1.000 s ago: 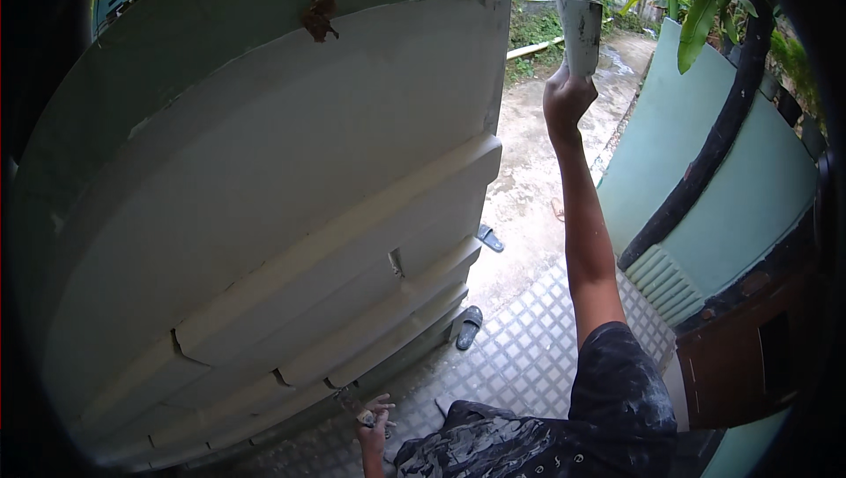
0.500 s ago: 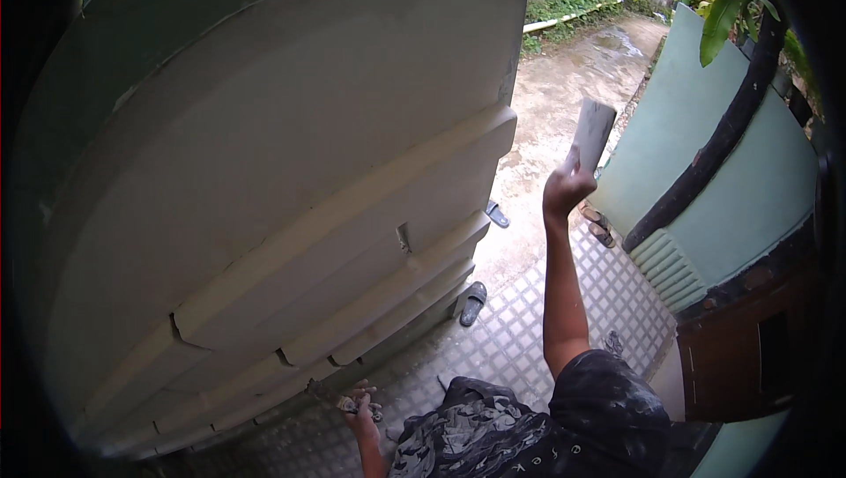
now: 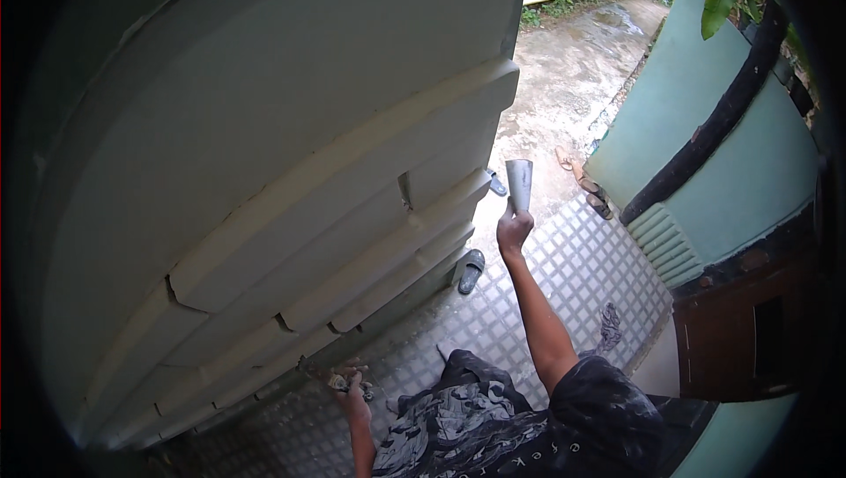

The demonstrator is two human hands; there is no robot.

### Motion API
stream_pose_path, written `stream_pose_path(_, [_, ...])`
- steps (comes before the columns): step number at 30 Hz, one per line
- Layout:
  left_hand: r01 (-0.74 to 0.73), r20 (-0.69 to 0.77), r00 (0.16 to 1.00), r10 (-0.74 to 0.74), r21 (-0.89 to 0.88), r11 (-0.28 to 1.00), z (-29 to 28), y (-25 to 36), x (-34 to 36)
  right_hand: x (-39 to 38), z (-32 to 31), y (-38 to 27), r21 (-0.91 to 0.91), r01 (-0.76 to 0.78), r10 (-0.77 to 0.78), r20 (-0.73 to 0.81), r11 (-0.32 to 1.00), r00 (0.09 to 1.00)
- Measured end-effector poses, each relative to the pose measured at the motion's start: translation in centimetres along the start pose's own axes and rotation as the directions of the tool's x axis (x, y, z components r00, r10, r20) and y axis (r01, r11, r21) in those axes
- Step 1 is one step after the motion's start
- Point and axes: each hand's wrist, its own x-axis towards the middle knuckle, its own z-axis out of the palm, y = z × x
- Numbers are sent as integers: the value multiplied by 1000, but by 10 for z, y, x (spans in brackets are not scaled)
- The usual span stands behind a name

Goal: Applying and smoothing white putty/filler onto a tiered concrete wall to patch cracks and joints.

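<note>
Fingers of the right hand (image 3: 514, 231) are shut tight around the handle of a flat grey trowel (image 3: 519, 184). The blade sticks up above the grip, and the arm is stretched out in front. I cannot see any wet mix on the blade from here.

Down low, the left hand (image 3: 352, 387) is closed on a lump of grey stuff (image 3: 339, 380). It looks like mortar, but it is too small to be sure. That hand rests right at the bottom edge of the big pale wall (image 3: 264, 125).

The wall is to the left of the trowel grip. Its stepped ledges (image 3: 370, 240) look smooth and mostly done. I think some work is left, because there are small chips and rough cracks (image 3: 172, 289) on the ledges, up and to the left of the lower hand. The bottom edge by that hand looks rough too.

I see no bucket, pan or tub anywhere, so nothing here is holding any mix. The only mix showing is the lump in the low hand.

Below the trowel grip is a checkered floor (image 3: 573, 275). A dark sandal (image 3: 471, 271) lies on it, just down and left of the raised hand. More sandals (image 3: 586, 185) lie off to the right of the blade.
</note>
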Motion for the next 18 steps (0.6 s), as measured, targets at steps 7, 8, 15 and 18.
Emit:
stream_pose_path(7, [-37, 37, 999, 36, 4, 999, -16, 3, -13, 7, -17, -19, -284, 230, -219, 68, 931, 973])
stream_pose_path(8, [-37, 32, 999, 37, 4, 999, -19, 3, -15, 7, -28, -33, -269, 313, -283, 145, 911, 948])
stream_pose_path(15, [-30, -4, 1000, 30, -23, 999, -32, 3, -20, -19, -40, -38, -104, 731, -688, 270, 674, 674])
stream_pose_path(18, [-31, -5, 1000, 31, -31, 999, -38, 1, -19, 24, -36, -6, -510, 366, -348, 134, 779, 928])
